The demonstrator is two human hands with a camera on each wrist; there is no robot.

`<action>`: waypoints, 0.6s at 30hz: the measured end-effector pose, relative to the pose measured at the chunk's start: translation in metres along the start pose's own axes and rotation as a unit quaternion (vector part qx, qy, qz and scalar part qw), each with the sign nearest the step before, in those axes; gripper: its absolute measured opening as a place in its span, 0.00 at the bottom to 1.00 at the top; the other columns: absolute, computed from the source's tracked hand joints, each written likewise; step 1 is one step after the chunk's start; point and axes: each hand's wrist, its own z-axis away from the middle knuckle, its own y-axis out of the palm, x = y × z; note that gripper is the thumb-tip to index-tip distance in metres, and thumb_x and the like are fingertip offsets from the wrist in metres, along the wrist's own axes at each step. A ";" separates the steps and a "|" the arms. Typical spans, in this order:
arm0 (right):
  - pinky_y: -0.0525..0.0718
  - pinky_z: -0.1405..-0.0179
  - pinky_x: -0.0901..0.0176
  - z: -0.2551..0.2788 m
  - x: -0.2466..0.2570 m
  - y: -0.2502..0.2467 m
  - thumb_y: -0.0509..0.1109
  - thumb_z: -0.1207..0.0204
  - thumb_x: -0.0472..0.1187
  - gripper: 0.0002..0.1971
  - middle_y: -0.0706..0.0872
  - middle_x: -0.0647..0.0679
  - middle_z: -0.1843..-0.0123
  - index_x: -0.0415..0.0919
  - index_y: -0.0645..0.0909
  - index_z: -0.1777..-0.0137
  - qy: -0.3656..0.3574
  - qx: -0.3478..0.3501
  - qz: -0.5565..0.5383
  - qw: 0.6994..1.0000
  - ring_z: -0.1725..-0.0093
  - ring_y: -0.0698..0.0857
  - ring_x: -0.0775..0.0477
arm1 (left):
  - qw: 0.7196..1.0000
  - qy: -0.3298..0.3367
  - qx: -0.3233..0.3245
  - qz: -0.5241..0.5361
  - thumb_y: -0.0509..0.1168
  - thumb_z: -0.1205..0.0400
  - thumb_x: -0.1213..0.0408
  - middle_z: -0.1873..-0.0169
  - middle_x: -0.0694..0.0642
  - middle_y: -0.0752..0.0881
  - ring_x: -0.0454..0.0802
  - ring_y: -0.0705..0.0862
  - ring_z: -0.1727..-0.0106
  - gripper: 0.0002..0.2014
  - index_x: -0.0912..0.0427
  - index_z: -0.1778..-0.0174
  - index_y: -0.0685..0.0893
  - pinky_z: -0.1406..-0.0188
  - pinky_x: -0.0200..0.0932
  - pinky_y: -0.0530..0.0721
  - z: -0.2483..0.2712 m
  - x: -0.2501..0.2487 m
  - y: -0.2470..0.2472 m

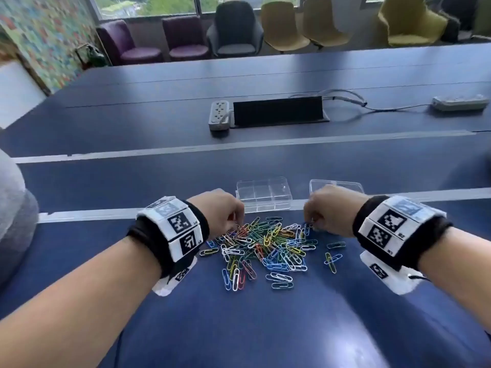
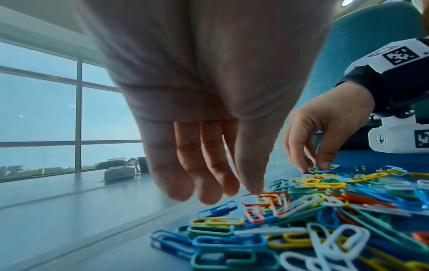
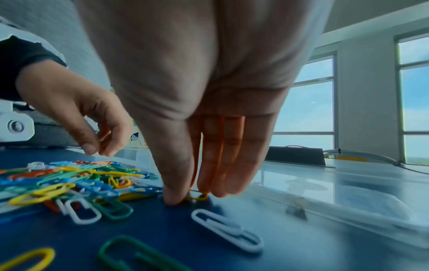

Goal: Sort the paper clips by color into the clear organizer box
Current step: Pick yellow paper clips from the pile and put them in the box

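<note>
On the blue table (image 1: 265, 328), both hands pinch at paper clips (image 1: 265, 245) near windows.

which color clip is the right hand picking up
A yellow clip, pinched between the right hand thumb and fingertips at the pile's edge; the nearby white clip and green clip lie untouched.

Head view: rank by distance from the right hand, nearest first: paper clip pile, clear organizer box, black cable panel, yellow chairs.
1. paper clip pile: right hand is at its right edge.
2. clear organizer box: just beyond, to the left.
3. black cable panel: mid-table.
4. yellow chairs: far side, by the windows.
</note>
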 end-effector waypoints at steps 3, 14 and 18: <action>0.85 0.46 0.56 -0.003 -0.005 0.003 0.68 0.26 0.39 0.10 0.83 0.48 0.55 0.51 0.87 0.49 0.028 0.004 -0.011 1.000 0.51 0.86 0.44 | 1.000 -0.011 0.007 0.005 0.69 0.22 0.62 0.52 0.50 0.87 0.44 0.79 0.56 0.07 0.51 0.49 0.86 0.47 0.41 0.81 -0.003 0.007 0.001; 0.76 0.53 0.64 0.004 0.015 -0.006 0.63 0.27 0.37 0.13 0.84 0.55 0.52 0.49 0.87 0.50 -0.033 -0.089 -0.084 0.992 0.52 0.81 0.53 | 0.997 -0.072 0.039 -0.009 0.72 0.27 0.53 0.66 0.45 0.83 0.46 0.81 0.58 0.06 0.51 0.61 0.85 0.60 0.37 0.79 0.017 0.004 0.000; 0.75 0.55 0.63 -0.009 0.028 -0.006 0.64 0.24 0.37 0.18 0.80 0.55 0.56 0.57 0.83 0.39 -0.079 -0.047 -0.110 0.990 0.57 0.77 0.54 | 0.993 -0.095 0.061 -0.040 0.75 0.31 0.55 0.65 0.45 0.78 0.45 0.74 0.58 0.13 0.52 0.53 0.86 0.60 0.37 0.76 0.026 0.004 0.007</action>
